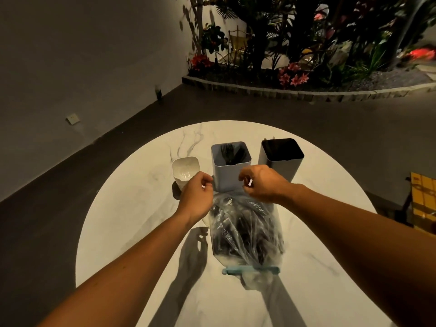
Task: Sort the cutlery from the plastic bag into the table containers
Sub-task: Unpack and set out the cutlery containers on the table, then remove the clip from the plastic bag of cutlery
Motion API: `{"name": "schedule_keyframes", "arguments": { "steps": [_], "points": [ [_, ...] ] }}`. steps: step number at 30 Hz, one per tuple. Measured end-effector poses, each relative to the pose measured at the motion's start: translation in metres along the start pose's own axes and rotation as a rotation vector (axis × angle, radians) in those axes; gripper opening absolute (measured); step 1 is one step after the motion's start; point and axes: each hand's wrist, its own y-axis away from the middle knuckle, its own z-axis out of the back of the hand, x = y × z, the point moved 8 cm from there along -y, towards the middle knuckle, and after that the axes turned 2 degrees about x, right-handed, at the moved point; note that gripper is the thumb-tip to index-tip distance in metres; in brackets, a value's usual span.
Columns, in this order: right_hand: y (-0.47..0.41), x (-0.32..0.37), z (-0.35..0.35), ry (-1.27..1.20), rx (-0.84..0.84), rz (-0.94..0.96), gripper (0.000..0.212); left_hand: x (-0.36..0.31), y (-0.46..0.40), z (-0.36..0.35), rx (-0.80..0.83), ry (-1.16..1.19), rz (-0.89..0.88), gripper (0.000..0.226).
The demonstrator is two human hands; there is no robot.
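We hold the cutlery bag at its far end, ready to sort.

Nearest us, a blue clip point(251, 270) seals the plastic bag point(245, 232) of dark cutlery on the marble table point(118, 220). Our left hand point(197, 193) and right hand point(259, 185) each seem to pinch the bag's far end. Next, we judge, it needs opening. Beyond: white cup point(186, 171), blue container point(230, 166) holding black forks point(230, 153), grey container point(280, 156). No writing is legible.
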Motion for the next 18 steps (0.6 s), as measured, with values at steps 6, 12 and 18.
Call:
{"name": "schedule_keyframes", "arguments": {
  "steps": [6,12,18],
  "points": [
    [0.024,-0.026,-0.008,-0.037,-0.006,-0.005,0.025,-0.005,0.025,-0.035,0.020,-0.040,-0.046,0.016],
    [0.048,-0.051,-0.042,-0.055,0.006,0.025,0.020,0.025,0.042,-0.075,0.028,-0.139,-0.078,0.015],
    [0.043,-0.079,-0.067,-0.067,-0.119,0.056,0.011,0.045,0.030,-0.099,-0.049,-0.242,-0.177,0.011]
  ]
}}
